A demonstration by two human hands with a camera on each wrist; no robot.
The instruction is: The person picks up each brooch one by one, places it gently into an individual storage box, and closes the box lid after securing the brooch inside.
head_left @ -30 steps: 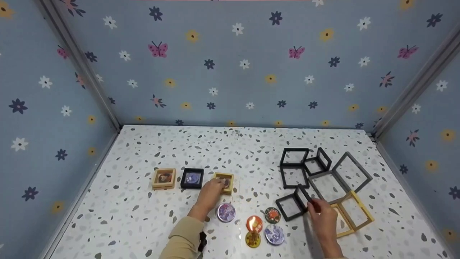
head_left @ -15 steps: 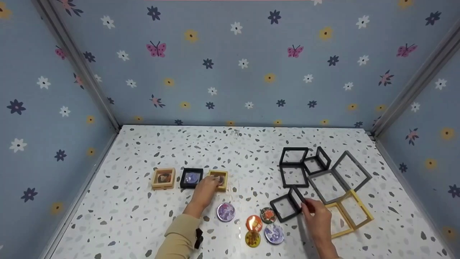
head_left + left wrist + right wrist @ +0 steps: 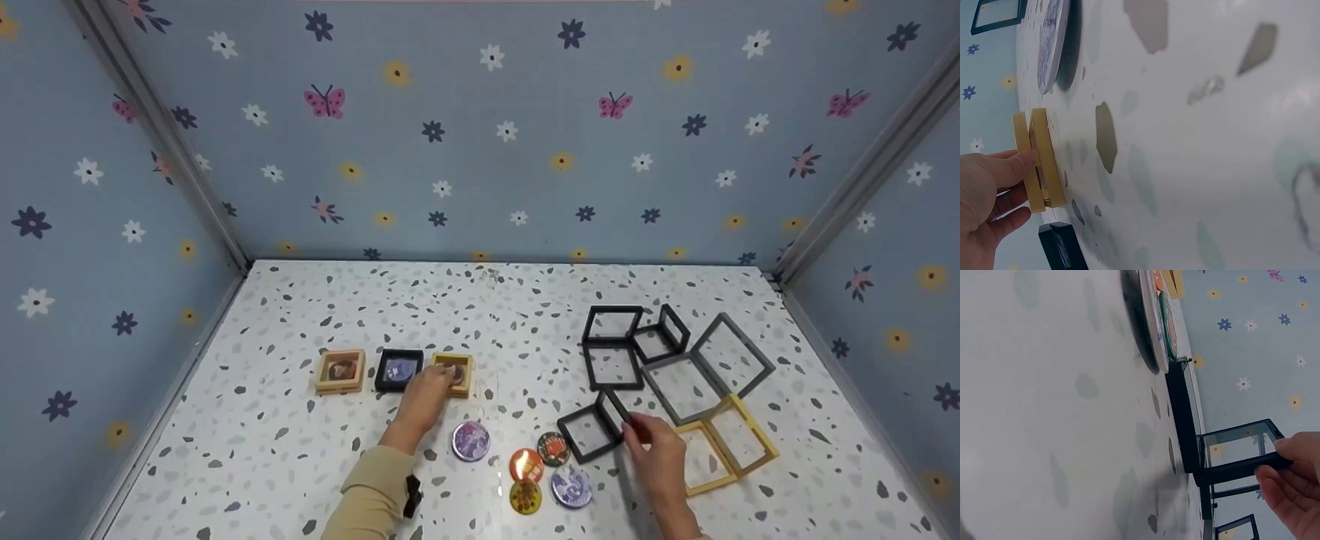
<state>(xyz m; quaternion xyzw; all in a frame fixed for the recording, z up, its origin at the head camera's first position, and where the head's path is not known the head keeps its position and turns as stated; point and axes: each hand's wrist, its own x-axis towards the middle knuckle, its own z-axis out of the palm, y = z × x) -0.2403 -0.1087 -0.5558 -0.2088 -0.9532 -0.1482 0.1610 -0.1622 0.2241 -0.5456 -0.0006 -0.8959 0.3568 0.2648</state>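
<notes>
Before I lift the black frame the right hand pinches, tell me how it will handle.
The black frame is probably stiff: its borders look straight. It may fold or swing, since its two halves meet at an angle. It likely feels fairly light, with narrow borders around see-through middles.

Head view bright and fairly even, light apparently from above; table (image 3: pixel 517 315) pale and well lit, wall (image 3: pixel 480 94) a bit duller. Hot glare spot on the orange badge (image 3: pixel 526 466), small bright streak on the tabletop close by. Soft shadow beside the right hand (image 3: pixel 660 454). Badge prints soft, fine detail lost. Both wrist views dimmer, greyish; close tabletop soft, specks blurry. Left wrist: washed-out sheen at right, dark shadow under the purple badge (image 3: pixel 1052 45). Right wrist: grey shadow below the black frame (image 3: pixel 1183 419), its dark sides low on detail.
</notes>
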